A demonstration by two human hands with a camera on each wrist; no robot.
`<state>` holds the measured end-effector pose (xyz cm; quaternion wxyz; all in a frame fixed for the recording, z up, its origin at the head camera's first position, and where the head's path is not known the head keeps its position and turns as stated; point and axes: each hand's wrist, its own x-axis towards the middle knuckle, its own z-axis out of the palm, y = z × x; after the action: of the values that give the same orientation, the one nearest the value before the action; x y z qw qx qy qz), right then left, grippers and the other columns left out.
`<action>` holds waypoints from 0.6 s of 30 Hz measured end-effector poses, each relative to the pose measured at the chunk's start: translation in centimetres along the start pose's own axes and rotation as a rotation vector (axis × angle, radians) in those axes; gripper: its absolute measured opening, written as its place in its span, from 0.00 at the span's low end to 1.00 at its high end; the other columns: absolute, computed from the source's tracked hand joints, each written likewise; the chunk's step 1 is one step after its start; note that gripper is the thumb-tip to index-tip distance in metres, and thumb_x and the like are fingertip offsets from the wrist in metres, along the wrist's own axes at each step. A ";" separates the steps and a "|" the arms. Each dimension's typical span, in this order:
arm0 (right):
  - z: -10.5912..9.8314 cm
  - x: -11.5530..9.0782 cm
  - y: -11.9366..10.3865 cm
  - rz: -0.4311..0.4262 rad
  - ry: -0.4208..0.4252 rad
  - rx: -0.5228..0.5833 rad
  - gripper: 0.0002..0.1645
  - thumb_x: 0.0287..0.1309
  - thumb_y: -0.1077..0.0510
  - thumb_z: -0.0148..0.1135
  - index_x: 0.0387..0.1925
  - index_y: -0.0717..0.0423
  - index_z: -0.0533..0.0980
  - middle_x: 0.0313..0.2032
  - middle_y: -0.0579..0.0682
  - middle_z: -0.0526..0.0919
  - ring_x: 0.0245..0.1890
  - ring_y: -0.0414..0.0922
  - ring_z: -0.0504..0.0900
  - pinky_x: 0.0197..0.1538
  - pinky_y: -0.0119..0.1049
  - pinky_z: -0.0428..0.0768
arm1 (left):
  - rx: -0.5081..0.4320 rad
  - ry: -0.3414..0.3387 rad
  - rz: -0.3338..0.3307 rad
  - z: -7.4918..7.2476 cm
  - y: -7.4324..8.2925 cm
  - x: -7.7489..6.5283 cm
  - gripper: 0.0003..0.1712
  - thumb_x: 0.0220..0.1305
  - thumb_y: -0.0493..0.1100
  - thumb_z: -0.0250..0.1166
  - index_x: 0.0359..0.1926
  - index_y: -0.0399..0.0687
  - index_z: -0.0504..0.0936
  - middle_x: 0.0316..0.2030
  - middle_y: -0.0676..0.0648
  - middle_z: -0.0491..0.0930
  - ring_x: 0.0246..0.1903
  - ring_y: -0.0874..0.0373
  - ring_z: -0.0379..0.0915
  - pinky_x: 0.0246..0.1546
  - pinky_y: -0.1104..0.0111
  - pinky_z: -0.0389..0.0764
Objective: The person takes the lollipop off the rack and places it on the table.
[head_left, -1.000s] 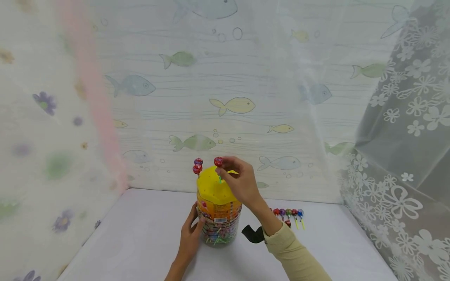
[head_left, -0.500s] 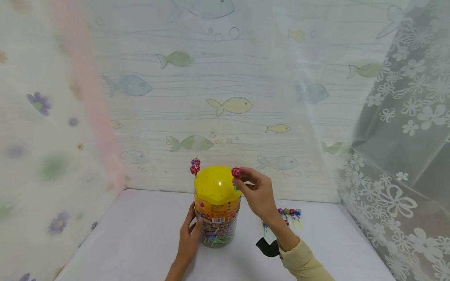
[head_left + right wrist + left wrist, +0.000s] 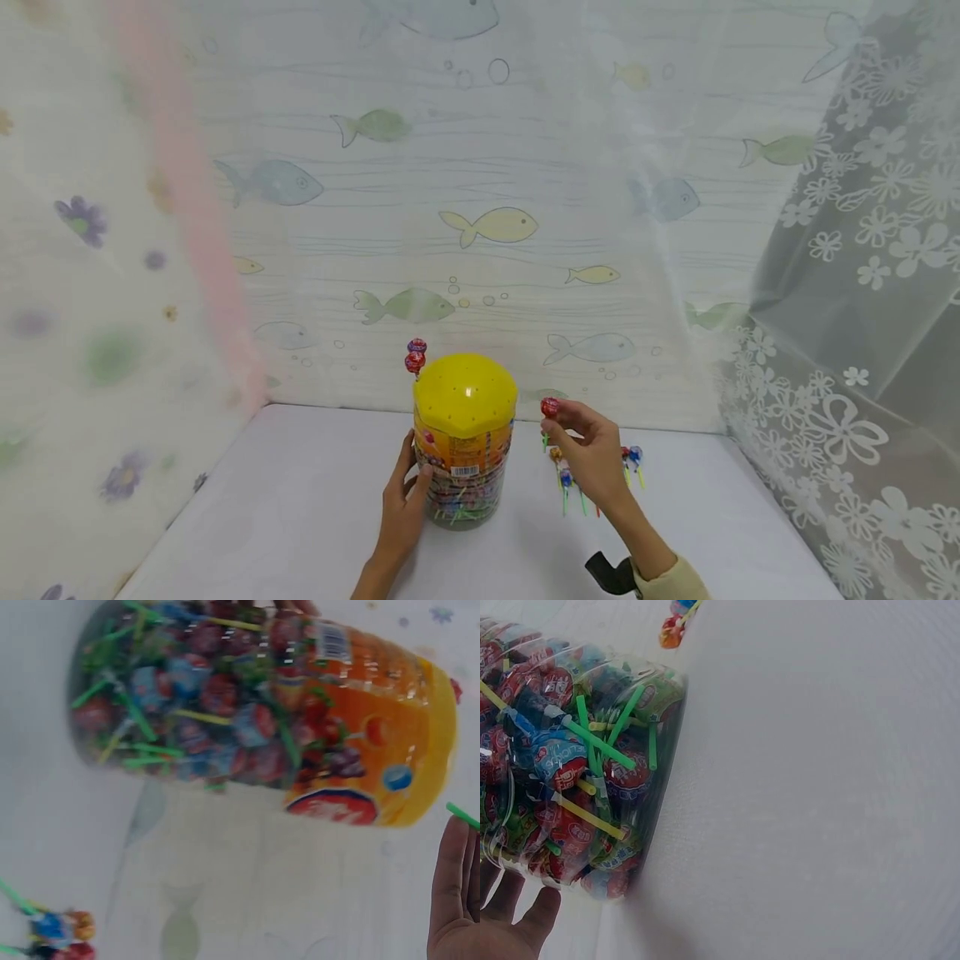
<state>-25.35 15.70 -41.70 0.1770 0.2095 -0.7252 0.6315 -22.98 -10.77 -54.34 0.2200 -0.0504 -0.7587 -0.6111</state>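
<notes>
A clear jar (image 3: 463,492) with an orange label stands upright, full of wrapped lollipops with green and yellow sticks (image 3: 598,741). Small holes dot its yellow lid (image 3: 465,387). My left hand (image 3: 403,500) holds the jar's left side, thumb toward the front and fingers around the side. Two lollipops (image 3: 415,362) rise from the lid's back left edge. To the right of the jar, my right hand (image 3: 588,454) pinches a red-wrapped lollipop (image 3: 550,407), head up, green stick (image 3: 463,816) pointing down. That lollipop is apart from the lid.
Several loose lollipops (image 3: 566,479) lie on the white table (image 3: 315,500) right of the jar, partly hidden behind my right hand. A fish-print curtain (image 3: 480,225) hangs behind the table. A lace-patterned sheet (image 3: 847,417) borders the right side.
My right hand has carried the red lollipop from above the lid to the right and down, toward the loose lollipops. My left hand stays at the jar.
</notes>
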 end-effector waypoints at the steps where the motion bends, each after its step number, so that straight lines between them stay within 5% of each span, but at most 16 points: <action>1: -0.3 -0.3 0.4 0.019 0.007 -0.003 0.13 0.63 0.66 0.68 0.48 0.66 0.82 0.36 0.53 0.87 0.33 0.39 0.87 0.38 0.31 0.88 | 0.002 -0.001 0.000 0.0 0.0 0.0 0.36 0.80 0.44 0.52 0.82 0.53 0.50 0.79 0.43 0.54 0.72 0.40 0.61 0.65 0.40 0.71; 18: -6.3 -4.1 7.8 0.229 0.172 -0.108 0.18 0.64 0.65 0.67 0.53 0.72 0.79 0.38 0.61 0.86 0.34 0.38 0.87 0.36 0.31 0.88 | -0.001 0.006 -0.025 -0.1 -0.6 0.3 0.36 0.79 0.47 0.54 0.81 0.53 0.53 0.78 0.43 0.56 0.71 0.40 0.62 0.65 0.39 0.71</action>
<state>-25.98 23.13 -49.50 0.1764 0.0605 -0.7595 0.6231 -23.42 -11.07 -54.74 0.2148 -0.0391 -0.7582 -0.6143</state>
